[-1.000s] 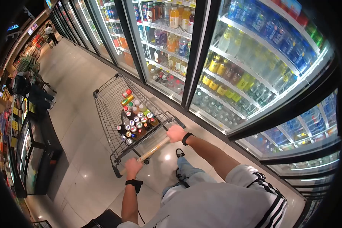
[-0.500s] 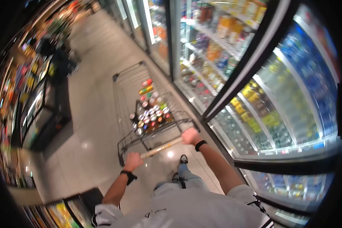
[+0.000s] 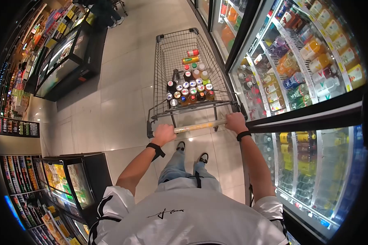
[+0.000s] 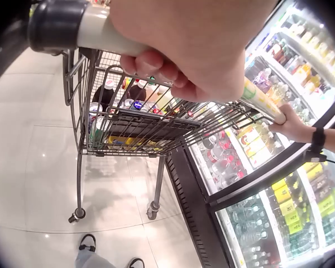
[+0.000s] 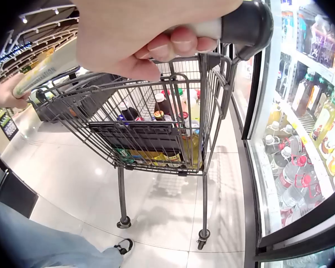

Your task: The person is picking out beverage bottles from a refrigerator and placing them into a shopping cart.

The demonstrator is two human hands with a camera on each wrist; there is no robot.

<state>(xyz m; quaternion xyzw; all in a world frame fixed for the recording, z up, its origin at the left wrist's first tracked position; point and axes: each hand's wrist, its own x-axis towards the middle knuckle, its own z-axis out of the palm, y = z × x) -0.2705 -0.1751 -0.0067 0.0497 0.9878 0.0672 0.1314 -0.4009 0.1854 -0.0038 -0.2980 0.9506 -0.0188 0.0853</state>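
Observation:
Both hands hold the pale handlebar (image 3: 200,126) of a wire shopping cart (image 3: 166,53). My left hand (image 3: 164,133) grips near the bar's left end; in the left wrist view its fingers (image 4: 151,62) curl round the bar. Near the other end, my right hand (image 3: 236,122) grips too, its fingers (image 5: 181,42) wrapped round the bar in the right wrist view. Inside the basket, several capped bottles (image 3: 192,87) stand grouped toward the handle. A yellow-green can (image 3: 190,60) and a red-topped container (image 3: 192,52) lie farther forward.
Glass-door drink fridges (image 3: 298,61) line the right side, close beside the cart. Tiled floor (image 3: 122,81) runs along the left. Low black display cases (image 3: 65,61) and a glass-fronted case (image 3: 69,183) stand farther left. A person's legs (image 3: 106,14) show at the far end.
The cart and body have moved forward along the fridges, and the view has turned so the cart points nearly straight ahead. Both hands keep their grip on the handlebar.

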